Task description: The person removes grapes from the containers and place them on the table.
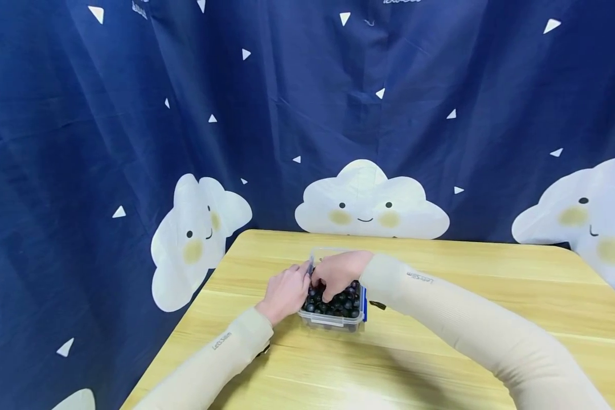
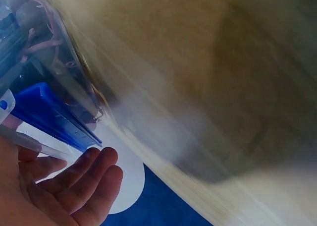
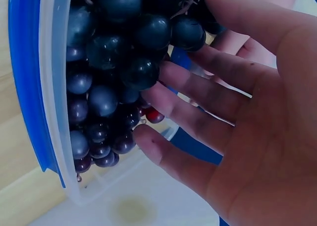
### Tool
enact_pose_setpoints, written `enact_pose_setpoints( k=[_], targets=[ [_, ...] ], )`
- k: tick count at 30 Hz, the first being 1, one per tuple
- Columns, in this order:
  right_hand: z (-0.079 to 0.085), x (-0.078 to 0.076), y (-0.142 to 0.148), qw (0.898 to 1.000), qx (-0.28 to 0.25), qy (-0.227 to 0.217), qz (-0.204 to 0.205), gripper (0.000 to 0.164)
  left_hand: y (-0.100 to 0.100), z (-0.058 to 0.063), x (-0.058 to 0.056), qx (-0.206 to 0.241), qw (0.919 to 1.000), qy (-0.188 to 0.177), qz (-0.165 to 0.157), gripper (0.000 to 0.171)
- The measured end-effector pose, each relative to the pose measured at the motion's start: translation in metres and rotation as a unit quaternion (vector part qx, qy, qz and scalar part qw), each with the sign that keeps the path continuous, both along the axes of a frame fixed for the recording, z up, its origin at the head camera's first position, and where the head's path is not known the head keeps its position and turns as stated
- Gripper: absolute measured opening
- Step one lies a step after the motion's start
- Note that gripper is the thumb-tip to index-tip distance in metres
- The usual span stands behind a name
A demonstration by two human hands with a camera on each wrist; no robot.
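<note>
A clear plastic container [image 1: 333, 322] with blue side latches [image 3: 27, 87] sits on the table, filled with dark purple grapes [image 1: 338, 307]. My left hand [image 1: 286, 291] holds its left side. In the left wrist view, loosely bent fingers [image 2: 84, 186] lie by a blue latch [image 2: 52, 114]; the thumb is hidden. From above, my right hand [image 1: 339, 274] reaches into the container. Seen from the right wrist, thumb and fingers [image 3: 198, 87] are around grapes [image 3: 148, 32] at the top of the pile. Thin stems show among them, and one grape [image 3: 154, 115] is reddish.
The light wooden table [image 1: 441, 364] extends around the container. Behind it hangs a dark blue curtain [image 1: 307, 114] with white clouds [image 1: 371, 210] and triangles. A small dark object [image 1: 377, 305] appears beneath the right wrist.
</note>
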State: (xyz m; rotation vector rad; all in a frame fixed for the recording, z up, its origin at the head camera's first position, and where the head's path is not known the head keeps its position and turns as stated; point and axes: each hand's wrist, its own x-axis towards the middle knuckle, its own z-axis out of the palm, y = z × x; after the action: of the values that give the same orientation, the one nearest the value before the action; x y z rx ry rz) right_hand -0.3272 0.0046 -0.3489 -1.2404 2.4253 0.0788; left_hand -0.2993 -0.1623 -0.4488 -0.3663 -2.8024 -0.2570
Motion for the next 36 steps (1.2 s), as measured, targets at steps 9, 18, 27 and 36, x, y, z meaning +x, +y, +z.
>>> enact_pose_setpoints(
  k=[9,18,27,36],
  targets=[
    [-0.0045,-0.0027,-0.0058,0.999,-0.012,-0.045,-0.008,0.019,0.0008,-0.0026,-0.0005,-0.006,0.9999,0.007,-0.004,0.041],
    [-0.0013,-0.0030,-0.0076,0.997,0.005,-0.078,-0.019,0.033,0.0017,-0.0016,0.0006,0.013,0.9998,0.004,-0.012,0.040],
    [-0.0031,0.0018,-0.0084,0.998,0.044,-0.044,-0.031,0.050,0.0025,0.0005,0.0017,0.020,0.9997,0.000,-0.013,0.039],
    [-0.0099,0.0011,-0.0056,0.997,0.042,-0.053,-0.030,0.064,0.0022,-0.0002,0.0009,0.011,0.9998,0.004,-0.013,0.040]
  ],
)
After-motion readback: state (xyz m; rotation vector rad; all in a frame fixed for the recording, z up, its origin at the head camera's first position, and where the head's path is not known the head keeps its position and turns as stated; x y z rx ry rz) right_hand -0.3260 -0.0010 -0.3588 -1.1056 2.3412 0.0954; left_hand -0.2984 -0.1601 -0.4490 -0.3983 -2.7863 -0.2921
